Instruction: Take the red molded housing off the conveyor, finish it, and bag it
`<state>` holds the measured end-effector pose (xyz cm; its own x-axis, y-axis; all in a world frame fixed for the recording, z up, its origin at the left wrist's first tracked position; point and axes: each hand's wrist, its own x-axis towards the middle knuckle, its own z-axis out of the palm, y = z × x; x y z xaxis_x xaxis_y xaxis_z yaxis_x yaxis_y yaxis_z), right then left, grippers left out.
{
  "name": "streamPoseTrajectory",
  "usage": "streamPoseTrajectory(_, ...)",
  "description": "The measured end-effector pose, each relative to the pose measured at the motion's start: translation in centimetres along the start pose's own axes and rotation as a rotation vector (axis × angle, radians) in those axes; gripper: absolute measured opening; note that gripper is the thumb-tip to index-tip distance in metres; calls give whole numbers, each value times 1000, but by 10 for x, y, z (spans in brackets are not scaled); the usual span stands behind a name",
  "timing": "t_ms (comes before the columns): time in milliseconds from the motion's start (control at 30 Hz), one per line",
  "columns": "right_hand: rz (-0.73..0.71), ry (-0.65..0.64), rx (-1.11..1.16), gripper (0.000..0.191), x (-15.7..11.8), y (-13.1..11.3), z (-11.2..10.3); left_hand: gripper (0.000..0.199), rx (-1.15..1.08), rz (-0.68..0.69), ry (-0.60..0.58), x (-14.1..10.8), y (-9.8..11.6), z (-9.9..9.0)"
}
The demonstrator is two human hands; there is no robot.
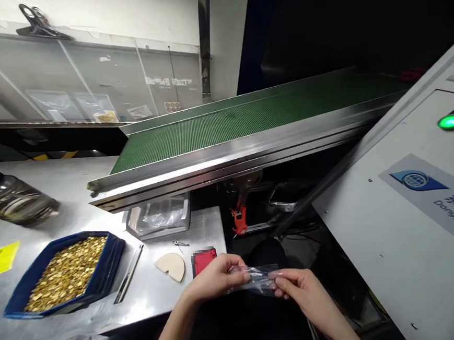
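My left hand (216,281) and my right hand (303,292) pinch the two ends of a small clear plastic bag (259,280), held flat between them just off the steel table's front right corner. What is inside the bag cannot be made out. A blue tray (105,274) full of small gold-coloured parts sits on the table to the left. Between the tray and my left hand lie a red card-like item (204,259) and a beige fan-shaped piece (172,265).
A green conveyor belt (227,123) with a steel frame slopes overhead across the middle. A clear plastic container (160,217) sits under its end. A grey machine panel (411,218) with a lit green lamp (451,121) stands right. Yellow paper (0,258) and a dark bag (13,200) lie far left.
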<state>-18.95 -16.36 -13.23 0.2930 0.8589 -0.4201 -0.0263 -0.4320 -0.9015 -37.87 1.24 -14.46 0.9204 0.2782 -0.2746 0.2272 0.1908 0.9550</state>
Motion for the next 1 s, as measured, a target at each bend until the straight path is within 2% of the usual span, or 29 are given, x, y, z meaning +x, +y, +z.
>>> streamPoseTrajectory(100, 8, 21, 56, 41, -3, 13, -4, 33, 89, -21, 104, -3, 0, 6)
streamPoseTrajectory(233, -13, 53, 117, 40, -4, 15, 9, 26, 232, 75, 517, -11, 5, 27)
streamPoseTrajectory(300, -29, 61, 120, 42, -2, 15, 21, 24, 278, 126, 632, -16, 5, 45)
streamPoseTrajectory(333, -38, 53, 118, 43, -1, 15, 27, 22, 280, 138, 623, -18, 3, 54)
streamPoseTrajectory(400, -53, 23, 99, 45, 0, 18, 38, 19, 244, 135, 518, -21, -6, 72)
streamPoseTrajectory(433, -57, 9, 78, 45, 0, 20, 42, 18, 202, 119, 468, -23, -11, 78)
streamPoseTrajectory(500, -54, 4, 21, 44, -1, 24, 46, 18, 170, 86, 466, -26, -21, 82)
streamPoseTrajectory(567, -63, 96, -114, 38, -4, 28, 46, 15, 201, 64, 562, -32, -28, 77)
streamPoseTrajectory(633, -107, 243, -344, 33, -7, 30, 44, 11, 250, 62, 674, -38, -31, 70)
streamPoseTrajectory(700, -147, 309, -530, 37, -10, 28, 47, 11, 280, 67, 745, -42, -32, 68)
streamPoseTrajectory(767, -136, 241, -550, 44, -11, 25, 52, 13, 280, 70, 743, -40, -35, 70)
streamPoseTrajectory(867, -87, 115, -448, 51, -11, 20, 60, 17, 261, 66, 710, -34, -43, 75)
streamPoseTrajectory(933, -32, 100, -508, 49, -12, 21, 60, 17, 267, 58, 794, -32, -46, 71)
streamPoseTrajectory(1000, 17, 149, -707, 38, -14, 23, 60, 19, 285, 53, 932, -34, -47, 64)
